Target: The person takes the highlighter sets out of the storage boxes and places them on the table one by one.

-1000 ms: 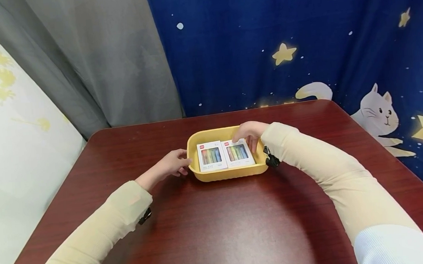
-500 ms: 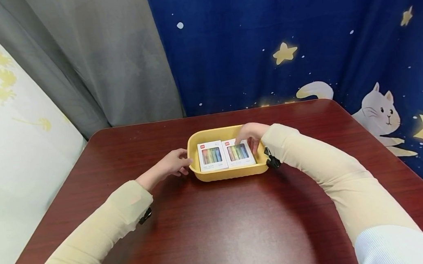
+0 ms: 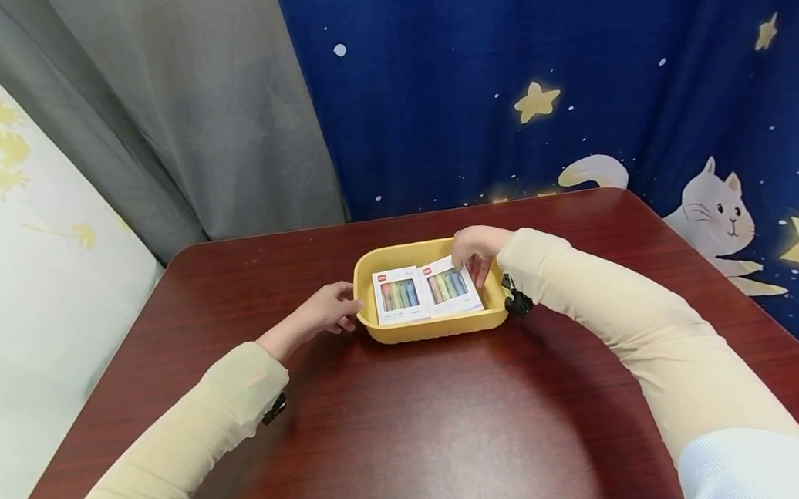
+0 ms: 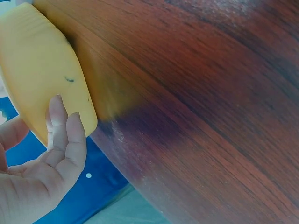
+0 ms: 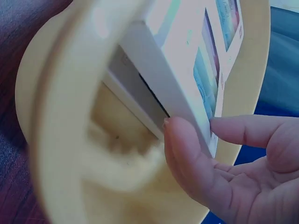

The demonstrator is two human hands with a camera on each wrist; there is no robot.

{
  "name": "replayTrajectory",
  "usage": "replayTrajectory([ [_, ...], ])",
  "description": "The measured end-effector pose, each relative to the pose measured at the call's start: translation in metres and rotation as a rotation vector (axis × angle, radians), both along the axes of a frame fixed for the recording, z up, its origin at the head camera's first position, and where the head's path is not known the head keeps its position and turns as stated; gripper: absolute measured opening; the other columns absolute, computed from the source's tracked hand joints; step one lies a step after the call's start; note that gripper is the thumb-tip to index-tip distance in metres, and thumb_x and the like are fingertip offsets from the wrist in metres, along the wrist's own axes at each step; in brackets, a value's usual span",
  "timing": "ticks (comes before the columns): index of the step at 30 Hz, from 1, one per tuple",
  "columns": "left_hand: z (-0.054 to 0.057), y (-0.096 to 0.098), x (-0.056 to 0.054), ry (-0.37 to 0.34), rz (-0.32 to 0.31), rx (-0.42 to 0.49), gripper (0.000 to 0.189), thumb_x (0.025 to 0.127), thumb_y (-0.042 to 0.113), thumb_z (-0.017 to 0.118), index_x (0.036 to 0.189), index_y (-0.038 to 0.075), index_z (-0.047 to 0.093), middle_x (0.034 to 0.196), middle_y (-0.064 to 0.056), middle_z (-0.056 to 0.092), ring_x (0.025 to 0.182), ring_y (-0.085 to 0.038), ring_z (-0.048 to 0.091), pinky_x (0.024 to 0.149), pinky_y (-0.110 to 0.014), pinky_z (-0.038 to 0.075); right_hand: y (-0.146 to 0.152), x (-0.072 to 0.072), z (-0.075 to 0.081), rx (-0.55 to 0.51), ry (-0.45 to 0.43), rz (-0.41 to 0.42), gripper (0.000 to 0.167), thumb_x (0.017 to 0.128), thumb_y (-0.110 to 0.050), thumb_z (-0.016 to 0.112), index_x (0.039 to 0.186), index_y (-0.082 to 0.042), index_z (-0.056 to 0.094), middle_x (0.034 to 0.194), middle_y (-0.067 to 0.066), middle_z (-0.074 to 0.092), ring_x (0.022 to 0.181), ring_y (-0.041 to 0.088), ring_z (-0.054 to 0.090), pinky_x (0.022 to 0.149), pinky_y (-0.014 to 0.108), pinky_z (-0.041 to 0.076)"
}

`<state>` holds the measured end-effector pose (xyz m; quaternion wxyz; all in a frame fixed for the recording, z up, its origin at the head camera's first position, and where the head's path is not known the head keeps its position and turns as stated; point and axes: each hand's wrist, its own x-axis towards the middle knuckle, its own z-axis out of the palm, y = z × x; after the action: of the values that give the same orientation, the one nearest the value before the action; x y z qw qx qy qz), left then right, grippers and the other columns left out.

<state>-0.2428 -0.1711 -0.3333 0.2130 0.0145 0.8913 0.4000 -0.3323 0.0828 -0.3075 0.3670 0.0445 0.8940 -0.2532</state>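
A yellow plastic basket stands on the table with two white boxes side by side in it, each showing a row of coloured sticks, perhaps crayons. My left hand holds the basket's left end, fingers on the outer wall and thumb at the rim; the left wrist view shows this hand close up. Inside the basket, my right hand pinches the right box by its right edge. That box is slightly tilted. The left box lies beside it. In the right wrist view another pale box edge shows beneath the pinched box.
The dark red wooden table extends round the basket. A grey curtain and a blue curtain with stars and a cat hang behind it. At the left is a white panel with yellow flowers.
My right hand has shifted slightly right and up and has taken hold of the right box, whose far edge has risen and turned a little. The left hand and basket have stayed put.
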Motion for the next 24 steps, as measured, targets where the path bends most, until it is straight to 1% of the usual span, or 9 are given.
replayTrajectory([
  [2,0.000,0.000,0.000,-0.004,0.001,0.002,0.049,0.095,0.019,0.048,0.137,0.000,0.032,0.103,-0.015,0.058,0.070,-0.014,0.064,0.072,-0.035,0.051,0.000,0.001,0.001,-0.013,0.004,-0.006,0.031,0.090,-0.002,0.047,0.120,0.008,0.045,0.089,0.020,0.054,0.061,0.023,0.059,0.064,0.031,0.055],
  [6,-0.001,-0.001,0.000,-0.010,0.004,0.004,0.049,0.095,0.019,0.049,0.137,0.000,0.033,0.104,-0.016,0.057,0.071,-0.015,0.064,0.073,-0.036,0.051,0.003,0.002,0.002,-0.085,0.017,-0.044,0.028,0.089,0.001,0.047,0.116,0.007,0.042,0.078,0.015,0.052,0.056,0.020,0.055,0.059,0.029,0.054],
  [11,-0.001,-0.001,0.001,-0.008,0.010,0.004,0.049,0.095,0.019,0.049,0.137,0.001,0.033,0.105,-0.016,0.056,0.072,-0.016,0.064,0.074,-0.036,0.051,0.006,0.006,0.003,-0.176,0.041,-0.054,0.009,0.090,0.002,0.044,0.098,0.005,0.045,0.069,0.011,0.050,0.051,0.017,0.053,0.056,0.027,0.053],
  [12,-0.001,-0.001,0.001,-0.007,0.006,0.003,0.049,0.095,0.019,0.049,0.137,0.000,0.033,0.105,-0.016,0.056,0.071,-0.015,0.064,0.073,-0.036,0.051,0.007,0.006,0.004,-0.189,0.044,-0.047,0.006,0.090,0.002,0.043,0.094,0.006,0.047,0.067,0.011,0.049,0.051,0.016,0.052,0.055,0.026,0.052],
  [14,0.000,-0.001,0.001,-0.009,0.008,0.006,0.049,0.095,0.019,0.049,0.137,0.000,0.032,0.105,-0.016,0.056,0.071,-0.015,0.064,0.073,-0.035,0.051,0.008,0.007,0.004,-0.211,0.051,-0.034,0.009,0.091,0.001,0.042,0.090,0.005,0.049,0.065,0.010,0.049,0.050,0.015,0.051,0.054,0.025,0.051],
  [16,0.000,-0.001,0.002,-0.011,0.011,0.010,0.049,0.095,0.019,0.049,0.137,0.001,0.032,0.105,-0.016,0.056,0.070,-0.014,0.064,0.073,-0.035,0.051,0.010,0.009,0.005,-0.228,0.056,-0.030,0.009,0.091,0.001,0.041,0.091,0.006,0.049,0.065,0.009,0.049,0.049,0.015,0.050,0.053,0.025,0.051],
  [20,0.000,-0.001,0.002,-0.011,0.011,0.010,0.049,0.095,0.019,0.049,0.137,0.000,0.032,0.105,-0.016,0.057,0.070,-0.014,0.064,0.072,-0.035,0.051,0.012,0.011,0.009,-0.268,0.071,-0.035,0.013,0.091,0.002,0.040,0.102,0.006,0.047,0.067,0.010,0.051,0.048,0.014,0.050,0.050,0.026,0.051],
  [24,-0.001,0.000,0.001,-0.012,0.015,0.010,0.049,0.095,0.019,0.049,0.137,0.001,0.032,0.105,-0.016,0.057,0.070,-0.014,0.064,0.071,-0.034,0.051,0.016,0.013,0.013,-0.314,0.088,-0.036,0.018,0.092,0.002,0.040,0.108,0.006,0.045,0.069,0.010,0.053,0.049,0.014,0.051,0.050,0.028,0.052],
])
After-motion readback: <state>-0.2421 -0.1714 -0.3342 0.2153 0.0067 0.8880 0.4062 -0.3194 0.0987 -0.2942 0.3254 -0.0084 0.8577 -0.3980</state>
